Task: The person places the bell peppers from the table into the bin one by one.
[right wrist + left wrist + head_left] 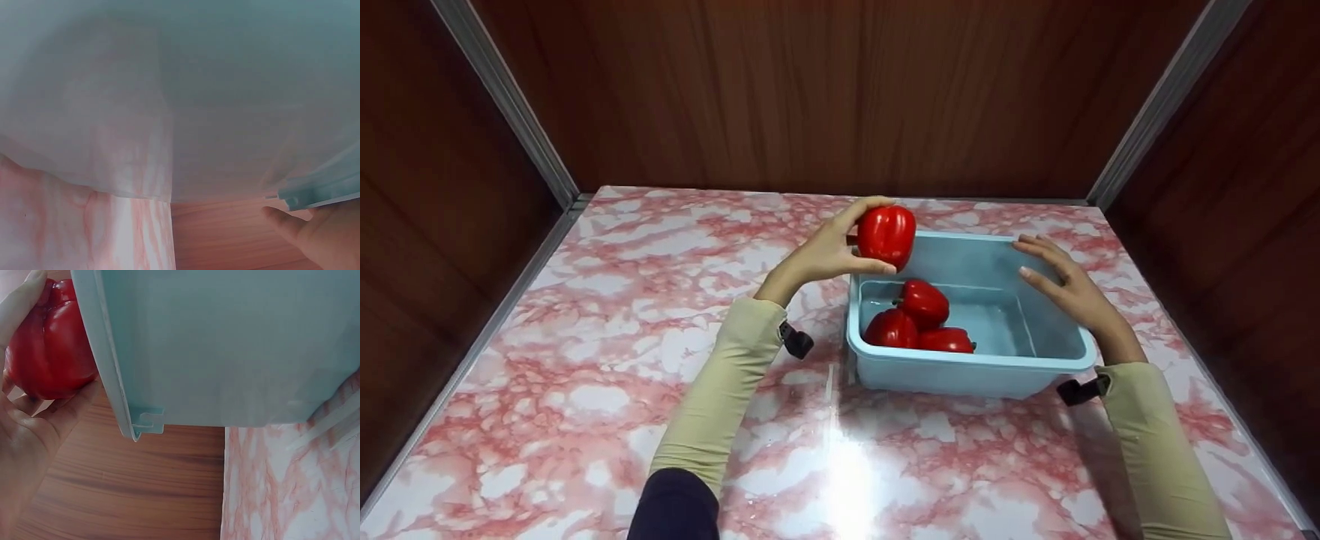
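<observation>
My left hand (826, 251) grips a glossy red bell pepper (887, 237) between thumb and fingers. It holds the pepper at the far left corner of a light blue plastic bin (952, 375), over the rim in the head view. Inside the bin, on its left side, lie three more red bell peppers (925, 303). On the other side, my right hand (1076, 296) is over the bin's right rim, fingers extended and thumb apart, with no pepper in it. The right wrist view shows that hand (332, 239) close by the rim.
The bin stands on a table (585, 337) with a red and white marbled top. Brown wood-grain panels (780, 97) enclose the back and both sides, with grey metal posts (1162, 97) at the corners. A pale strip (830, 386) marks the tabletop left of the bin.
</observation>
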Available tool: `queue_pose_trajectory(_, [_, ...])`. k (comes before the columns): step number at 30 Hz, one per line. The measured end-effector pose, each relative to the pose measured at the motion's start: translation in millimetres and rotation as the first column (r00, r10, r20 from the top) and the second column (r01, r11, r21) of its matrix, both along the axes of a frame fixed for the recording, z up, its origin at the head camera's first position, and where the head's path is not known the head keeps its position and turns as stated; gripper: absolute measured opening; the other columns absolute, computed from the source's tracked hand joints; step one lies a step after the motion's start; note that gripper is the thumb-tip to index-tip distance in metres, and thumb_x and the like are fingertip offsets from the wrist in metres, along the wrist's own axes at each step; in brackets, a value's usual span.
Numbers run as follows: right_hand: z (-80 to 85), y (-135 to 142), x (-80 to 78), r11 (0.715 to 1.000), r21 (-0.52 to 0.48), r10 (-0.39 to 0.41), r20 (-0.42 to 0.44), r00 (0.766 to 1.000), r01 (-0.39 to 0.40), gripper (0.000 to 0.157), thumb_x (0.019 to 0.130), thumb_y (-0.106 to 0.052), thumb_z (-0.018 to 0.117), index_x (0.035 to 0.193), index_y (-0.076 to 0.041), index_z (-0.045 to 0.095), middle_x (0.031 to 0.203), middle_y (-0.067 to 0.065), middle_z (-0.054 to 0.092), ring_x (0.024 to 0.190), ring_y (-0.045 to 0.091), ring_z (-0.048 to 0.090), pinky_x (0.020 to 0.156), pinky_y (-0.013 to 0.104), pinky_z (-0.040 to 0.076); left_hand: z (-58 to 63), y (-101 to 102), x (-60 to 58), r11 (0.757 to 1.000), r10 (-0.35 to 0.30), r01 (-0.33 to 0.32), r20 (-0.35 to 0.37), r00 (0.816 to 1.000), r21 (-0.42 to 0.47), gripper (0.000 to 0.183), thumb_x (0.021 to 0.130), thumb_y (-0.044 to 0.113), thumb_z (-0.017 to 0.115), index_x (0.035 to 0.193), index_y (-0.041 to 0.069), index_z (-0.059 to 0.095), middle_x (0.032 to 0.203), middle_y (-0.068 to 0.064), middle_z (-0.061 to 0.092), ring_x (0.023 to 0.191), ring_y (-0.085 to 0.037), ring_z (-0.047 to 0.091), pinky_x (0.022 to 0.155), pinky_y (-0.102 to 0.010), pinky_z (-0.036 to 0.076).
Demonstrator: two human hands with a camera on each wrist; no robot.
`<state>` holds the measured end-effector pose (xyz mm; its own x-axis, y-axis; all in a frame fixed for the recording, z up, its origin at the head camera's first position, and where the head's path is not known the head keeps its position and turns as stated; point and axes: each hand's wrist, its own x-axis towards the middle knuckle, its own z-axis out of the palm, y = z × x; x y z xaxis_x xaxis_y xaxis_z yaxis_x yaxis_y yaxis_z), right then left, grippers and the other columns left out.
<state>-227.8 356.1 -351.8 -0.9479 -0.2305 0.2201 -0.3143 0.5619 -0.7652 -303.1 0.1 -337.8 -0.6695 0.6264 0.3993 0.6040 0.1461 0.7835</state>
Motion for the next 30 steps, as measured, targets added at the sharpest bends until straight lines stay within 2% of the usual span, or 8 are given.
queue_pose_trajectory(6, [-0.5, 2, 1.2, 1.000, -0.002, -0.003, -0.011, 1.000, 0.003, 0.047, 0.093, -0.018, 0.056, 0.136, -0.004, 0.044, 0.149, 0.018, 0.025, 0.141, 0.034, 0.006, 0.108, 0.064, 0.001, -3.6, 4, -6.9, 1.000, -0.006, 0.006, -0.029, 1.000, 0.001, 0.082, 0.068, 0.036, 0.081, 0.137, 0.022, 0.038, 0.133, 0.003, 0.045, 0.118, -0.014, 0.046, 0.090, -0.033, 0.050])
queue_pose_trajectory(11, [-0.9, 3, 1.6, 1.000, -0.010, 0.014, -0.030, 0.999, -0.015, 0.047, 0.093, -0.016, 0.056, 0.137, -0.003, 0.043, 0.149, 0.019, 0.025, 0.141, 0.033, 0.006, 0.108, 0.063, 0.002, -1.8, 8, -6.8, 1.000, -0.021, 0.021, -0.016, 1.000, -0.003, 0.082, 0.068, 0.033, 0.081, 0.137, 0.022, 0.037, 0.134, 0.001, 0.045, 0.117, -0.015, 0.046, 0.089, -0.034, 0.050])
queue_pose_trajectory(18, [-1.3, 2, 1.5, 0.999, -0.017, 0.026, -0.033, 0.999, -0.026, 0.047, 0.093, -0.015, 0.056, 0.137, -0.002, 0.043, 0.149, 0.020, 0.024, 0.141, 0.033, 0.007, 0.108, 0.063, 0.002, 19.3, 5, 16.6, 0.999, -0.033, 0.034, 0.011, 0.999, -0.020, 0.078, 0.072, 0.021, 0.078, 0.137, 0.012, 0.037, 0.134, -0.007, 0.044, 0.119, -0.021, 0.046, 0.092, -0.035, 0.048])
queue_pose_trajectory(25, [-1.4, 1, 0.3, 1.000, -0.022, 0.022, -0.023, 0.999, -0.022, 0.047, 0.093, -0.016, 0.056, 0.136, -0.002, 0.043, 0.149, 0.019, 0.024, 0.142, 0.031, 0.005, 0.109, 0.061, 0.001, 18.7, 8, 17.8, 0.999, -0.032, 0.032, 0.000, 1.000, -0.027, 0.077, 0.072, 0.023, 0.078, 0.137, 0.015, 0.037, 0.134, -0.006, 0.045, 0.118, -0.017, 0.046, 0.091, -0.030, 0.048])
queue_pose_trajectory(30, [-2.0, 1, 0.4, 1.000, -0.020, 0.020, -0.026, 0.999, -0.020, 0.047, 0.093, -0.016, 0.056, 0.136, -0.002, 0.044, 0.149, 0.019, 0.025, 0.142, 0.031, 0.005, 0.109, 0.061, 0.001, 18.0, 11, 18.2, 0.999, -0.053, 0.053, -0.007, 0.999, -0.014, 0.076, 0.073, 0.021, 0.078, 0.137, 0.013, 0.037, 0.134, -0.006, 0.045, 0.119, -0.018, 0.045, 0.093, -0.032, 0.047])
